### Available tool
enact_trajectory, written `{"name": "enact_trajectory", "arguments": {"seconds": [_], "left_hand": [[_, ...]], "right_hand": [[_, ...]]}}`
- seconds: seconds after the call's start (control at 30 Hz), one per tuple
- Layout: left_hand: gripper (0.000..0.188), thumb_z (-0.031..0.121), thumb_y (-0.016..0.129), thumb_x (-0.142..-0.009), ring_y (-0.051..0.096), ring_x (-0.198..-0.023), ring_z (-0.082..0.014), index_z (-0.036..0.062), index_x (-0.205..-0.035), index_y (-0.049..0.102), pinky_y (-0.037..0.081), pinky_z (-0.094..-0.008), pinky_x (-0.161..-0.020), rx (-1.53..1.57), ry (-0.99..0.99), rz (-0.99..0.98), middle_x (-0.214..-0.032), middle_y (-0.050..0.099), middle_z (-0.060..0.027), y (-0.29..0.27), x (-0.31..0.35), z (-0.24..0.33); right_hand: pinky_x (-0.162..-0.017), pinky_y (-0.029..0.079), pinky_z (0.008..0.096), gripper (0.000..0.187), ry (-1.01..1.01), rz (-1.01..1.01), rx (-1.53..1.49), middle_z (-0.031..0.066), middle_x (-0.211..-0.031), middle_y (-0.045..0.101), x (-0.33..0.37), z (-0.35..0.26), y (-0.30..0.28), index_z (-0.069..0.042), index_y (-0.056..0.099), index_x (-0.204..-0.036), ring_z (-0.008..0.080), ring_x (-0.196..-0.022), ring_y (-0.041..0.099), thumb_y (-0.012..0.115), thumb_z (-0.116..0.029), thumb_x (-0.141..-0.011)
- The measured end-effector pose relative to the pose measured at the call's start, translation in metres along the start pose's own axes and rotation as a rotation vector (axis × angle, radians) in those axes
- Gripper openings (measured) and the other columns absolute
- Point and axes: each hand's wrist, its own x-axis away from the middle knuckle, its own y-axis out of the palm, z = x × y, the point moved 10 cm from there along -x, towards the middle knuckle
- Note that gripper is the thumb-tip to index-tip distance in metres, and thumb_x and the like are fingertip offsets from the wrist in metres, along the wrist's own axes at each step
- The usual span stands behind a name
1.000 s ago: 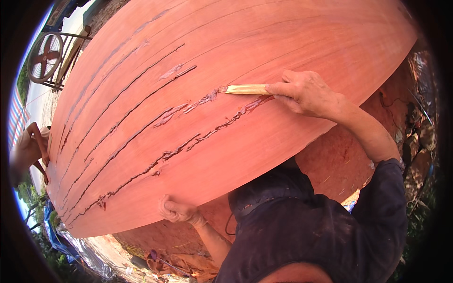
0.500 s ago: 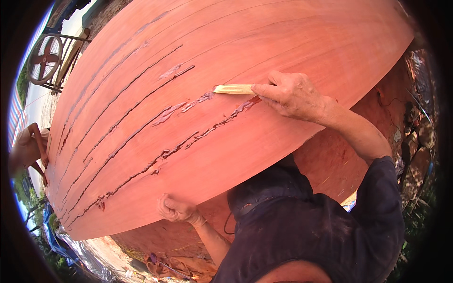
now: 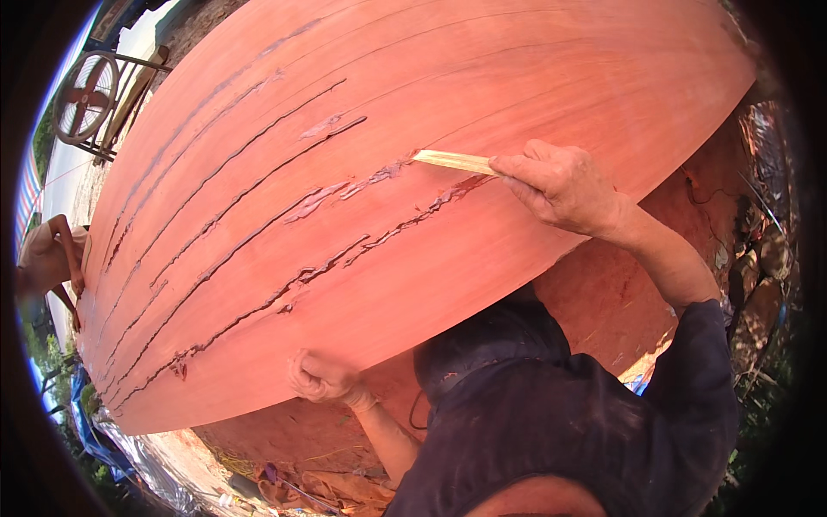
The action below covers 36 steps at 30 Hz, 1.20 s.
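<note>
A large curved reddish-orange wooden hull (image 3: 482, 233) fills most of the view, scored by several dark seams with lumpy purplish-brown paste (image 3: 370, 183) along them. My right hand (image 3: 560, 187) is closed round a flat pale wooden stick (image 3: 452, 161). The stick's far tip touches the hull at the end of one paste-filled seam. Lower down, my left hand (image 3: 326, 376) is curled into a loose fist against the hull near its lower edge. I see nothing sticking out of that fist, though its palm side is partly hidden.
At the far left another person (image 3: 53, 254) leans with hands at the hull's end. A round fan (image 3: 86, 96) on a metal frame stands at the upper left. Reddish ground (image 3: 603, 302) lies under the hull's edge. Stones (image 3: 758, 297) and debris are at the right, and a blue tarp (image 3: 95, 435) at lower left.
My right hand has moved to the right with the wooden stick, its tip shifting along the seam line. The left hand stays in about the same place.
</note>
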Motion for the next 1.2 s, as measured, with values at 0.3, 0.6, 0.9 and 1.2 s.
{"name": "enact_trajectory", "arguments": {"seconds": [0.3, 0.6, 0.9, 1.2], "left_hand": [[0.024, 0.019, 0.055, -0.104, 0.063, -0.099, -0.0326, 0.0039, -0.093, 0.071, 0.049, -0.0454, -0.092, -0.015, 0.018, 0.013, -0.1, 0.069, -0.0115, -0.001, -0.002, 0.002], [0.021, 0.018, 0.057, -0.102, 0.064, -0.096, -0.0345, 0.0039, -0.093, 0.07, 0.049, -0.0469, -0.091, -0.027, 0.072, 0.041, -0.097, 0.068, -0.0114, -0.001, -0.004, 0.005], [0.02, 0.017, 0.057, -0.102, 0.065, -0.096, -0.0333, 0.0045, -0.093, 0.07, 0.049, -0.0462, -0.091, -0.019, 0.074, 0.023, -0.097, 0.069, -0.011, -0.001, -0.003, 0.004], [0.027, 0.022, 0.059, -0.105, 0.061, -0.091, -0.0264, -0.0007, -0.095, 0.07, 0.05, -0.0392, -0.08, -0.048, 0.151, 0.01, -0.098, 0.068, -0.011, -0.002, -0.005, 0.013]], "right_hand": [[-0.051, 0.048, 0.0394, 0.028, 0.065, 0.025, 0.074, 0.0093, -0.076, 0.057, 0.011, 0.008, 0.002, -0.008, 0.071, -0.118, 0.0264, -0.063, 0.062, 0.073, -0.011, -0.091], [-0.048, 0.048, 0.0413, 0.02, 0.137, 0.061, -0.146, 0.0094, -0.074, 0.059, 0.01, -0.051, 0.038, -0.01, 0.071, -0.113, 0.0279, -0.059, 0.062, 0.066, -0.012, -0.094], [-0.045, 0.047, 0.0403, 0.021, 0.188, 0.162, -0.092, 0.008, -0.071, 0.054, 0.018, -0.046, 0.046, -0.012, 0.074, -0.114, 0.0271, -0.054, 0.059, 0.07, -0.016, -0.093], [-0.057, 0.051, 0.0453, 0.02, 0.246, 0.188, -0.272, 0.0142, -0.076, 0.064, 0.015, -0.02, 0.041, -0.009, 0.073, -0.113, 0.0352, -0.066, 0.064, 0.068, -0.015, -0.095]]}}
